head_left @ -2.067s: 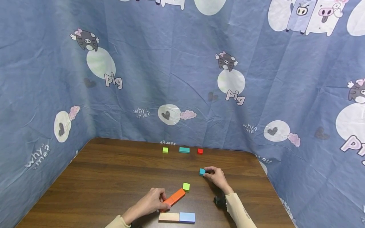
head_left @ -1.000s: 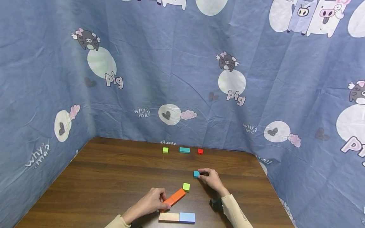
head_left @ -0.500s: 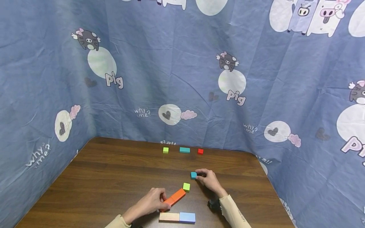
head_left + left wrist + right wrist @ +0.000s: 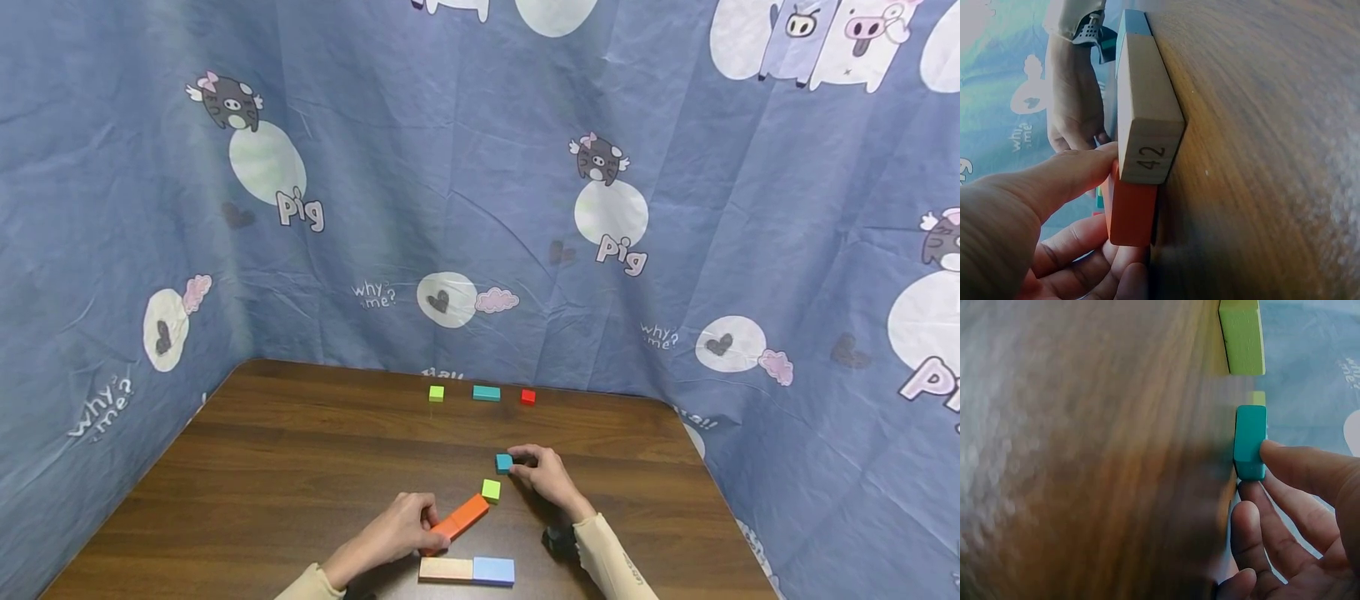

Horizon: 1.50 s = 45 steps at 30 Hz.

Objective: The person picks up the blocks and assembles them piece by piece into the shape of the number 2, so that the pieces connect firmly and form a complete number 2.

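Observation:
My left hand (image 4: pixel 397 529) pinches the near end of an orange bar (image 4: pixel 463 518), which shows a seam across it and lies slantwise on the table. A lime green block (image 4: pixel 491 492) sits at the bar's far end. My right hand (image 4: pixel 547 479) pinches a small teal block (image 4: pixel 504 464) between thumb and finger, just beyond the green one. In the right wrist view the thumb lies on one side of this teal block (image 4: pixel 1250 440), fingers on the other. Closer to me, a plain wooden block (image 4: pixel 446 570) lies end to end with a light blue block (image 4: pixel 493 572).
Along the back of the brown wooden table (image 4: pixel 300 450) stand a small green block (image 4: pixel 437 394), a longer teal block (image 4: pixel 486 393) and a small red block (image 4: pixel 528 397). A blue curtain (image 4: pixel 390 208) printed with pigs hangs behind the table and at both sides.
My right hand has slid the teal block left and slightly nearer, to just behind the green block. The left hand and orange bar have stayed in place.

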Tool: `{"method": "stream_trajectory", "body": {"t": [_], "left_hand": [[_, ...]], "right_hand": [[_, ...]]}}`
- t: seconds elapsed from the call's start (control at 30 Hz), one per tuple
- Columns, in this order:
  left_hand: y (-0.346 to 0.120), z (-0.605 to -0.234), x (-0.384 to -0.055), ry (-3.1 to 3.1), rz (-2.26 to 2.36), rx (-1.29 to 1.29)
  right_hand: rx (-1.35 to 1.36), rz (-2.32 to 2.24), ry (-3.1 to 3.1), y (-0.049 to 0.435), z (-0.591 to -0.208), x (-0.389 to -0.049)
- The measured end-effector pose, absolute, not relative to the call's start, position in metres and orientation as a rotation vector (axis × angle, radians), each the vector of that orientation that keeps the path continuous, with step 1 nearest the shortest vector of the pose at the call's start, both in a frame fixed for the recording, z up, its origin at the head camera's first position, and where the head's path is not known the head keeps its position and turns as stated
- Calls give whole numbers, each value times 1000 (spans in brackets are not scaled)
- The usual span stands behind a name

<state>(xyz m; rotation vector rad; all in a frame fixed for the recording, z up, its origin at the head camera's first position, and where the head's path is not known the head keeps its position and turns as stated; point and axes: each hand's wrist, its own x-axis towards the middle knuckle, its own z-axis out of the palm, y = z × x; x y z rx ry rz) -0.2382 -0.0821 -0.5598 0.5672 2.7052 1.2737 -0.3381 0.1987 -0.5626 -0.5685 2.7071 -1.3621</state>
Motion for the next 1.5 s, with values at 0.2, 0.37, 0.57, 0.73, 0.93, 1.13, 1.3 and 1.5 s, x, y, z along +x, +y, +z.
{"method": "stream_trajectory", "body": {"t": [0.2,0.37,0.57,0.73,0.93,1.13,1.3,1.5], "left_hand": [[-82,-560,-238,2707,1261,550],[-82,-560,-238,2707,1263,553],[-82,-560,-240,2715,1262,569],[-83,-560,-240,2718,1244,553],[-83,-560,-240,2711,1251,556],[-83,-560,-239,2724,1239,559],[-83,-561,-239,2723,1244,568],[-83,-561,-240,2717,1241,560]], "right_hand": [[-549,-1409,2656,197,-564,-338],[-543,-1394,2663,195,-563,-337],[-547,-1381,2666,195,-563,-336],[-556,-1377,2652,194,-563,-336],[-577,-1370,2630,192,-561,-334],[-599,-1338,2656,191,-560,-333],[-605,-1333,2664,190,-561,-332],[-611,-1323,2662,190,-560,-333]]}}
